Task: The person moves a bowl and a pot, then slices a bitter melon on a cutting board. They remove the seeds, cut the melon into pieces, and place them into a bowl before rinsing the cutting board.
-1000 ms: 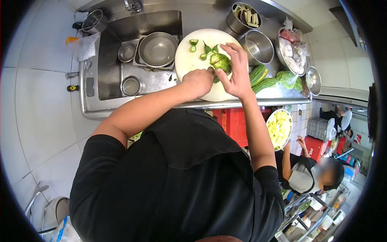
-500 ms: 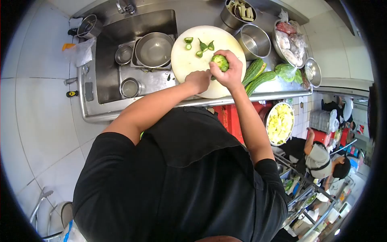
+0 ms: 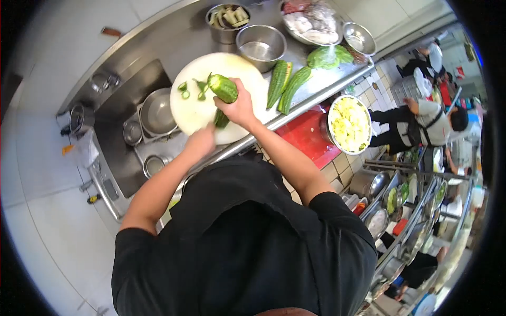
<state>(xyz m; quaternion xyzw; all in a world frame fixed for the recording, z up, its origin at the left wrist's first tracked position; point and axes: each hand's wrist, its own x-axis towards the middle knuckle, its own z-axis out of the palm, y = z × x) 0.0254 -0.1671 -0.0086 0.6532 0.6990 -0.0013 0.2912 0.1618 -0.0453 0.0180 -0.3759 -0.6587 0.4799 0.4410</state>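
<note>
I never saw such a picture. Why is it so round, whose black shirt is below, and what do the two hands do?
There is no machine: a person wears a camera on the head, looking down through a very wide lens, which bends the picture. The black shirt is that person's own body. The right hand grips a green gourd over a round white cutting board, where small green pieces lie. The left hand is at the board's near edge; whether it holds anything I cannot tell. Two whole gourds lie beside the board, and a sink is on the left.
</note>
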